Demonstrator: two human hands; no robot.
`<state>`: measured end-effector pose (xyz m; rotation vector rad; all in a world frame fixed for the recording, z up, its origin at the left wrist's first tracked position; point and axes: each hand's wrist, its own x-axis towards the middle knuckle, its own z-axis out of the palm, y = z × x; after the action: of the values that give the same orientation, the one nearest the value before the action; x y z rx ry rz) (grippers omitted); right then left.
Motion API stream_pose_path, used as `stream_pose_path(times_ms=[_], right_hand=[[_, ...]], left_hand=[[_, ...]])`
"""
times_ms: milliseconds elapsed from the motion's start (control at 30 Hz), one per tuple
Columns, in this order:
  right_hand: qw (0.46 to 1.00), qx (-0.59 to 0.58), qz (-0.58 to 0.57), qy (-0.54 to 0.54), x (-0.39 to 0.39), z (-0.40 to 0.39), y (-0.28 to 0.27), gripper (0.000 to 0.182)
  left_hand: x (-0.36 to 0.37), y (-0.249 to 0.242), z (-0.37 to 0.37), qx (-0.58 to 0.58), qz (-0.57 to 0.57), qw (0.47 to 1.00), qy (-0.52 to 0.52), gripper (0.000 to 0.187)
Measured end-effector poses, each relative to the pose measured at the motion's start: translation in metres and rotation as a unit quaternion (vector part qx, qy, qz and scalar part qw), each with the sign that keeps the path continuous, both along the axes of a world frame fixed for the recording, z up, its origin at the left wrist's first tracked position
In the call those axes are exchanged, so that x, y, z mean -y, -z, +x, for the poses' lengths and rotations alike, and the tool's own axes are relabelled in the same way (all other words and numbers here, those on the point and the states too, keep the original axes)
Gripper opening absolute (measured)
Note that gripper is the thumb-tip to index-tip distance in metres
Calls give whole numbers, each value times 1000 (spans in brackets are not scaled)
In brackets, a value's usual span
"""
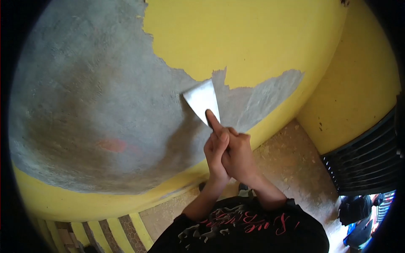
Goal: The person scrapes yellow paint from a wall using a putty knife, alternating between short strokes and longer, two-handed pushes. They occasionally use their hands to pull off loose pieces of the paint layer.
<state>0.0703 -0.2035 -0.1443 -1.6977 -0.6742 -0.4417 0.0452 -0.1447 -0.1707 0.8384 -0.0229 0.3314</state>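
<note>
Scraper (202, 99) right at the ragged edge of the yellow paint (236, 42), left hand (216, 154) and right hand (239, 154) clasped tight around it; stripping seems underway, next push calling for a low angle.

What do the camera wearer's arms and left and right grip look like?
The left grip and right grip are ungloved human hands; the forearms are bare below black fabric sleeves. The black fabric shirt carries pink lettering and pale markings.
</note>
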Motion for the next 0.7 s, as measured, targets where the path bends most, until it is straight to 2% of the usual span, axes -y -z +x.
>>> stream_pose_path(times_ms=[67, 100, 200, 333, 367, 433, 533, 600, 667, 700], right_hand=[[999, 24, -26, 8, -3, 1, 18, 57], [999, 15, -46, 1, 0, 3, 5, 58], [1000, 6, -14, 1, -2, 2, -2, 58], [999, 43, -7, 3, -7, 6, 27, 37], [999, 34, -9, 1, -5, 3, 22, 37], [999, -26, -22, -20, -1, 3, -2, 22], [1000, -10, -21, -9, -2, -3, 16, 14], [1000, -4, -14, -7, -5, 3, 14, 14], [1000, -8, -8, -13, -3, 6, 3, 29], [1000, -7, -8, -14, -2, 1, 2, 29]], left_hand=[[-1, 2, 3, -21, -7, 1000, -13, 29], [-6, -1, 6, -10, 1, 1000, -1, 29], [-13, -7, 1, -7, 26, 999, 33, 28], [-2, -4, 0, -18, -1, 999, -28, 28], [-7, -7, 4, -13, 8, 1000, -16, 29], [-13, -6, 5, 4, 22, 1000, 8, 30], [-3, -1, -6, -22, 49, 998, -42, 30], [-4, -4, -1, -18, 21, 999, -34, 30], [-11, -13, 3, -3, 45, 999, -13, 30], [-11, -9, 3, 4, 32, 999, 1, 30]])
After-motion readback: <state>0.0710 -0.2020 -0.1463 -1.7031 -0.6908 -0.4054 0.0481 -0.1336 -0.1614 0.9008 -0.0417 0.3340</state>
